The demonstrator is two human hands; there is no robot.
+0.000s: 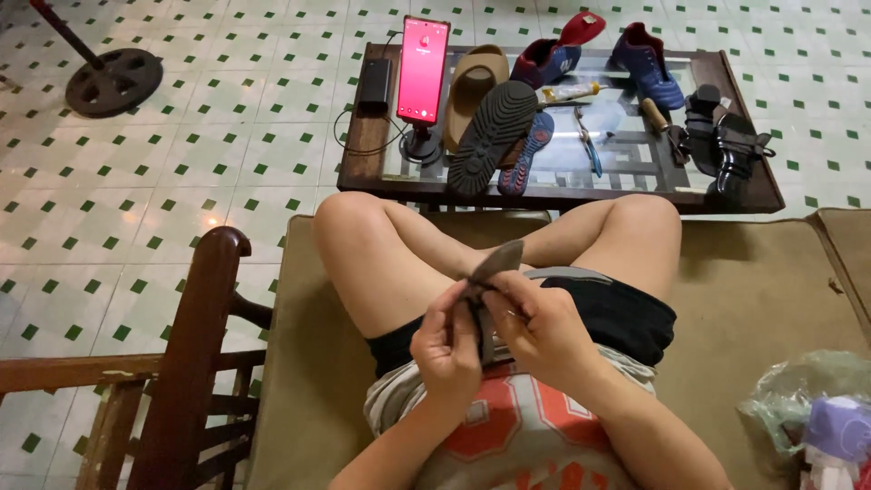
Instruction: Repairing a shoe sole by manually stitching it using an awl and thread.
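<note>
I sit cross-legged on a tan cushion [753,299]. My left hand [446,345] and my right hand [540,322] meet over my lap, both gripping a thin grey-brown piece [497,263] shaped like a shoe insole or strip of sole. Its upper end sticks up between my hands; the lower part is hidden by my fingers. The left fingers pinch its left edge, and the right hand wraps it from the right.
A low glass-topped table [363,150] stands ahead with a phone [423,68] on a stand, a dark power bank [374,83], a tan sandal [474,86], a black sole [490,136], blue shoes [646,65], black sandals [721,136] and hand tools. Wooden armrest [195,336] left; plastic bag [817,408] right.
</note>
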